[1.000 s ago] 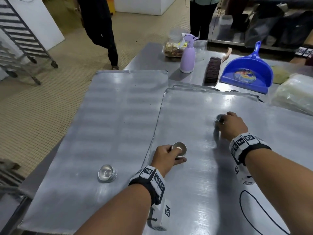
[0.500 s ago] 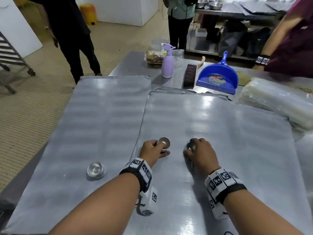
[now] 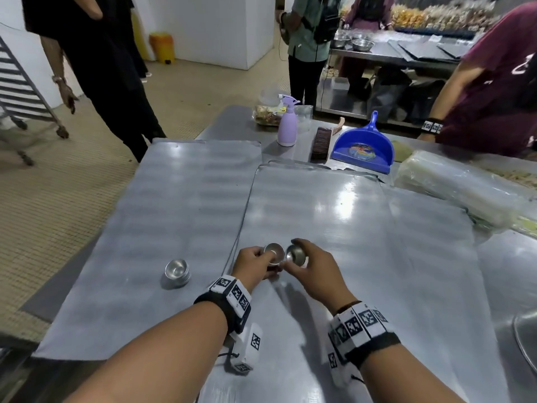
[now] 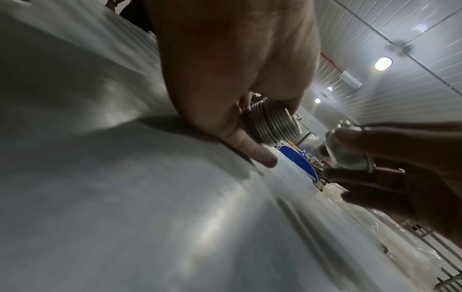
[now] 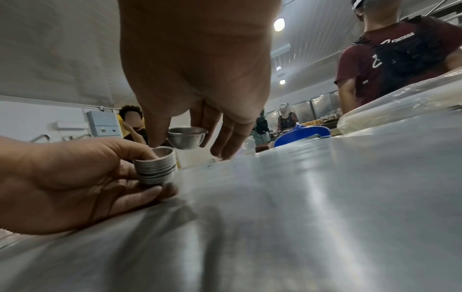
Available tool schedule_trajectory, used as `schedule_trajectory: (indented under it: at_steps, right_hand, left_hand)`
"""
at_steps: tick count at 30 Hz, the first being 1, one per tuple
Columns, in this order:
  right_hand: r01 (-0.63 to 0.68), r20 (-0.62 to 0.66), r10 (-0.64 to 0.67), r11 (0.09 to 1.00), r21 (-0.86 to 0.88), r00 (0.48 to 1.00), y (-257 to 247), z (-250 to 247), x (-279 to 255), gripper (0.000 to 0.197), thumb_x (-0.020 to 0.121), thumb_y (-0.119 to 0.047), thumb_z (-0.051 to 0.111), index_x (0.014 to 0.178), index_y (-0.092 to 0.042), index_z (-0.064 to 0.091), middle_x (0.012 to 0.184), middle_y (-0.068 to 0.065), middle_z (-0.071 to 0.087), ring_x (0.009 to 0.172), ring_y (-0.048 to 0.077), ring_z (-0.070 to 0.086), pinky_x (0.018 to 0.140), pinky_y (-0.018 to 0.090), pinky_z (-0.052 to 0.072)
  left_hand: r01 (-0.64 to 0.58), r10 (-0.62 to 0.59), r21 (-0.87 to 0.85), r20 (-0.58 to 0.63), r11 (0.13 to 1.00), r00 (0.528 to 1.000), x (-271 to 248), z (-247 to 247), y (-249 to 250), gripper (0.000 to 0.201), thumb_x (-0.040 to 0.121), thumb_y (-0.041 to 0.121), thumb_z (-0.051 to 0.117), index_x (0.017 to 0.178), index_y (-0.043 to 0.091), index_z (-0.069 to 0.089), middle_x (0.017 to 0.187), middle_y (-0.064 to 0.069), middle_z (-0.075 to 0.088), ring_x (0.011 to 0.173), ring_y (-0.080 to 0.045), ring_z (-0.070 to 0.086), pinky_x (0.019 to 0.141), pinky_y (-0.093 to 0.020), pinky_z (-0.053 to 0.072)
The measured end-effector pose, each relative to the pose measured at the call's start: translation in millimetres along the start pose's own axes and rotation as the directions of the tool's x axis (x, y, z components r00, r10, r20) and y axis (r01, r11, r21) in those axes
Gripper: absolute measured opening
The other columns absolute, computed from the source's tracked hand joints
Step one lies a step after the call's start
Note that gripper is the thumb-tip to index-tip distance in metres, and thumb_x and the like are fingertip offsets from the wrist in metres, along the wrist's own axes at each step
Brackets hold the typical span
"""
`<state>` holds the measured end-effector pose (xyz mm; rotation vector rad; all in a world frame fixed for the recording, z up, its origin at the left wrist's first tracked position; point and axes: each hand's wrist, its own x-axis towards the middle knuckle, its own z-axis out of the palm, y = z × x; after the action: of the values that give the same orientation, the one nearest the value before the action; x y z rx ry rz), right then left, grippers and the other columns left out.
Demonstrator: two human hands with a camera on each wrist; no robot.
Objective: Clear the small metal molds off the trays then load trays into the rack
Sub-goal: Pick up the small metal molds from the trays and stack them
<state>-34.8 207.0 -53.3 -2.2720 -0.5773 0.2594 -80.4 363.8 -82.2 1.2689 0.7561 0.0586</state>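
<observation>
My left hand (image 3: 255,264) holds a stack of small metal molds (image 3: 273,253) near the left edge of the right-hand tray (image 3: 363,228); the same stack (image 5: 156,167) shows nested rims with my thumb on its top. My right hand (image 3: 308,266) pinches a single metal mold (image 3: 295,253) just right of the stack; in the right wrist view this mold (image 5: 187,137) hangs slightly above the stack's rim. Another short stack of molds (image 3: 176,271) stands alone on the left-hand tray (image 3: 174,205). The rack (image 3: 20,82) stands on the floor at far left.
A lilac spray bottle (image 3: 287,125), a brush (image 3: 321,144) and a blue dustpan (image 3: 363,146) lie behind the trays. A roll of clear plastic (image 3: 465,190) lies at right. Several people stand around the table, one in maroon (image 3: 494,82) leaning on its far right.
My right hand has carried its mold from the middle of the right tray back toward me and left, up beside the stack in my left hand. The left hand stayed in place.
</observation>
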Motion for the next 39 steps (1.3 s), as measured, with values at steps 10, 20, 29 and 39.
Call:
schedule_trajectory:
  at_steps: [10,20,29,39]
  right_hand:
    - [0.096,0.103,-0.102,0.994,0.061,0.989,-45,47,-2,0.058,0.079,-0.046,0.079,0.130,-0.031,0.057,0.110,-0.008,0.072,0.096,0.011,0.066,0.081,0.025,0.052]
    - [0.084,0.077,-0.086,0.996,0.026,0.993,-78,80,2,0.046,0.071,-0.038,0.075,0.114,-0.030,0.061,0.094,-0.011,0.071,0.085,0.010,0.067,0.076,0.032,0.056]
    - [-0.140,-0.014,0.141,0.989,0.046,0.990,-69,83,-8,0.036,0.076,-0.030,0.071,0.111,-0.030,0.060,0.096,-0.010,0.068,0.085,0.007,0.064,0.070,0.021,0.046]
    - [-0.240,-0.066,0.236,0.969,-0.062,0.969,-63,88,-44,0.037,0.077,-0.022,0.075,0.109,-0.026,0.058,0.099,-0.005,0.067,0.090,0.017,0.062,0.076,0.026,0.046]
  left_hand:
    - [0.078,-0.089,-0.279,-0.024,0.957,0.996,-30,-44,8,0.029,0.092,0.016,0.051,0.067,0.006,0.061,0.063,-0.012,0.053,0.047,-0.020,0.053,0.045,-0.024,0.044]
    - [0.159,-0.149,-0.088,0.115,0.983,0.982,-35,-110,40,0.040,0.101,0.034,0.042,0.108,0.003,0.067,0.091,-0.022,0.070,0.071,-0.031,0.068,0.064,-0.036,0.058]
    - [-0.316,0.365,0.843,0.155,0.435,0.918,-10,-214,64,0.040,0.085,0.030,0.069,0.123,0.020,0.065,0.124,0.002,0.061,0.098,-0.018,0.058,0.093,-0.032,0.049]
    - [-0.407,0.067,0.895,0.402,0.184,0.913,15,-220,27,0.046,0.073,0.030,0.072,0.115,0.026,0.054,0.112,-0.002,0.063,0.101,-0.028,0.063,0.084,-0.034,0.053]
